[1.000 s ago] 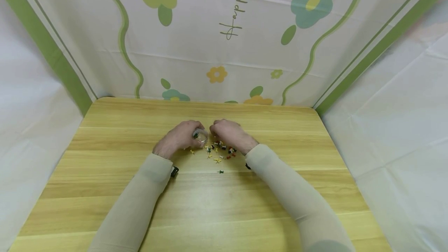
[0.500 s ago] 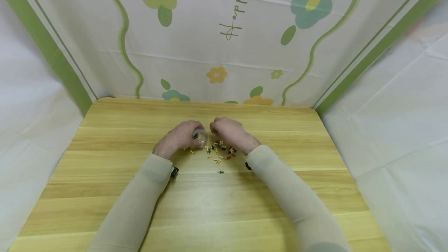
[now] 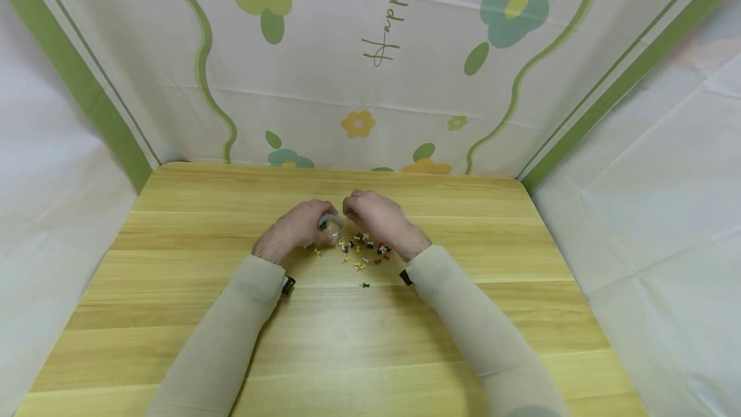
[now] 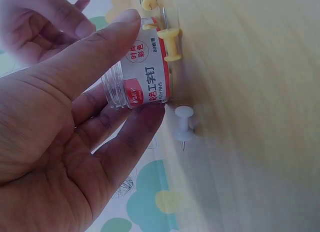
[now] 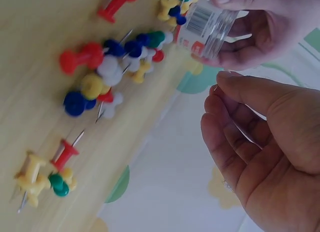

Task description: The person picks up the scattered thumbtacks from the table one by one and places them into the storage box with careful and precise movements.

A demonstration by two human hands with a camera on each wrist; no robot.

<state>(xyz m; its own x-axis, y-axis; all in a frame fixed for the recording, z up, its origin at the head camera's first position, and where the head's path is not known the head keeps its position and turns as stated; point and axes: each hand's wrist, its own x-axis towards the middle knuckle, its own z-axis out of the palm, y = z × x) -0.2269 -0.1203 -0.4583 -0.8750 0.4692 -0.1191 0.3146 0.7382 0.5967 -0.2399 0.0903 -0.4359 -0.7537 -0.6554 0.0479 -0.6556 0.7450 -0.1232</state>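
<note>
My left hand (image 3: pixel 296 225) grips a small clear push-pin jar (image 4: pixel 142 71), thumb on one side and fingers on the other. The jar has a white and red label, its mouth is uncovered, and a dark green pin shows inside in the head view. Just right of the mouth is my right hand (image 3: pixel 379 217); its thumb and index fingertips (image 5: pixel 214 89) pinch a push pin almost wholly hidden, with only a thin glint showing. Loose push pins (image 5: pixel 92 86) in red, blue, white, yellow and green lie on the table below the right hand.
The wooden table (image 3: pixel 347 352) ends at a flowered cloth wall (image 3: pixel 324 69). A lone green pin (image 3: pixel 366 285) lies nearer the person. Beside the jar's base are a white pin (image 4: pixel 184 122) and a yellow pin (image 4: pixel 171 45).
My right hand has risen slightly away from the loose pins and drifted left toward the jar's mouth. The left hand and jar have stayed in place.
</note>
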